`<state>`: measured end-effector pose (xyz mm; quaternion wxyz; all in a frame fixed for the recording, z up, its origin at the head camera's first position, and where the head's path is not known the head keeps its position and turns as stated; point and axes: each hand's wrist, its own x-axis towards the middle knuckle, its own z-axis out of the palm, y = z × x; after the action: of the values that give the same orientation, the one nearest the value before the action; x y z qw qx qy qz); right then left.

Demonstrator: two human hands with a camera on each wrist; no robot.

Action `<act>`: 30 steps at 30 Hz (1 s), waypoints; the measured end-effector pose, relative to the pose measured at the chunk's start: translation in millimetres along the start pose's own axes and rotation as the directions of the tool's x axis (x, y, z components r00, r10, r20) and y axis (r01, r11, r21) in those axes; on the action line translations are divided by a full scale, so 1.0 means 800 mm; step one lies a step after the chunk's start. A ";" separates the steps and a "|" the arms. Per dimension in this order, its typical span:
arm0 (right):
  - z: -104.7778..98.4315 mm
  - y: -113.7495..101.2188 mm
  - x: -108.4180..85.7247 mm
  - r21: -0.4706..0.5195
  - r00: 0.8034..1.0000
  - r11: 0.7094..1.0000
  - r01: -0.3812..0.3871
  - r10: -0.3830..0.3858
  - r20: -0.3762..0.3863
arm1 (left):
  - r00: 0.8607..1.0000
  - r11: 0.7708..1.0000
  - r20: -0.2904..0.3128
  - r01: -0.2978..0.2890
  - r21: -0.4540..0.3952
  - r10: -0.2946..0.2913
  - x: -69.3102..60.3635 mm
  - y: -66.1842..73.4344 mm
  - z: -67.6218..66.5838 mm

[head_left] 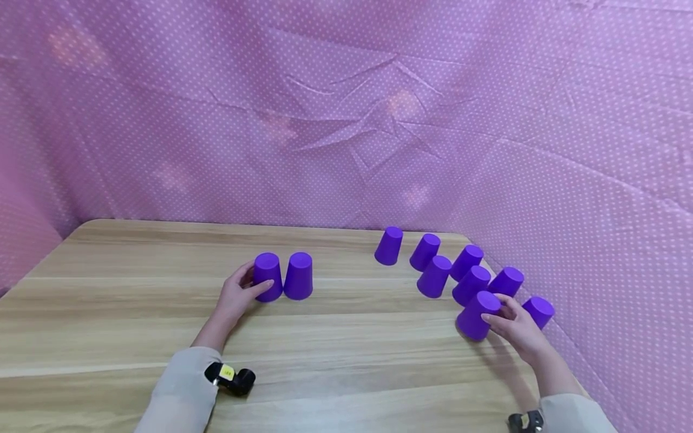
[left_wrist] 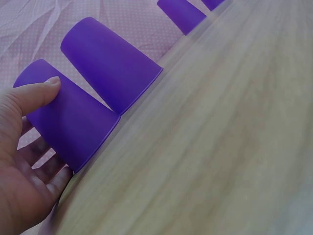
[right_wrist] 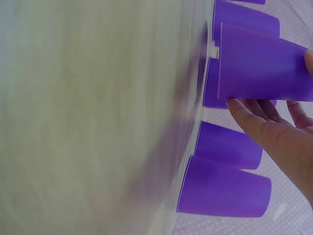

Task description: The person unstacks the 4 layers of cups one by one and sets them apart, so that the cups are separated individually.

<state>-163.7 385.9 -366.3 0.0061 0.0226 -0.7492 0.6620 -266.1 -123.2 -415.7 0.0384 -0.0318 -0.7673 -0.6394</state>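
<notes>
My left hand [head_left: 233, 304] holds an upside-down purple cup [head_left: 267, 273] on the table, thumb on its near side and fingers round its far left side. Close against its right stands a second upside-down purple cup [head_left: 298, 278]; their rims meet in the left wrist view. On the right side, my right hand [head_left: 521, 332] grips another upside-down purple cup [head_left: 475, 319] between thumb and fingers. That cup's rim [right_wrist: 220, 63] is slightly off the tabletop in the right wrist view, with a shadow below it.
Several more upside-down purple cups stand in staggered rows at the right, among them a far cup [head_left: 388, 246] and one beyond my right hand, a partly hidden cup [head_left: 539, 311]. The wooden table [head_left: 335, 367] meets a pink dotted cloth [head_left: 346, 150] behind and at the right.
</notes>
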 end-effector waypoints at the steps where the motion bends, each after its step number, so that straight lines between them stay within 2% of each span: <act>1: -0.002 0.001 0.000 -0.003 1.000 1.000 -0.006 0.006 -0.002 | 1.000 1.000 -0.001 -0.001 0.001 0.001 0.000 0.000 0.000; 10: -0.018 0.012 0.002 -0.020 1.000 1.000 -0.004 0.004 0.014 | 1.000 1.000 -0.005 0.002 0.002 -0.002 0.002 -0.003 0.001; 17: -0.026 0.018 0.003 -0.033 1.000 0.999 -0.021 0.020 -0.016 | 1.000 1.000 -0.005 -0.003 -0.006 0.003 0.001 -0.001 0.002; 20: -0.028 0.018 0.003 -0.008 1.000 1.000 -0.021 0.020 -0.016 | 1.000 1.000 -0.007 -0.014 -0.010 0.014 0.002 -0.001 0.002; 28: -0.028 0.014 -0.001 0.047 0.996 0.996 -0.076 0.078 -0.035 | 1.000 1.000 -0.006 -0.014 -0.008 0.014 0.001 -0.002 0.002; 30: -0.029 0.016 -0.001 0.026 0.996 0.996 -0.085 0.086 -0.040 | 1.000 1.000 -0.005 -0.012 -0.010 0.011 0.000 -0.002 0.002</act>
<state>-163.9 410.4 -375.9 -0.0069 -0.0229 -0.7410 0.6710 -266.2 -121.7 -417.4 0.0438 -0.0348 -0.7637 -0.6431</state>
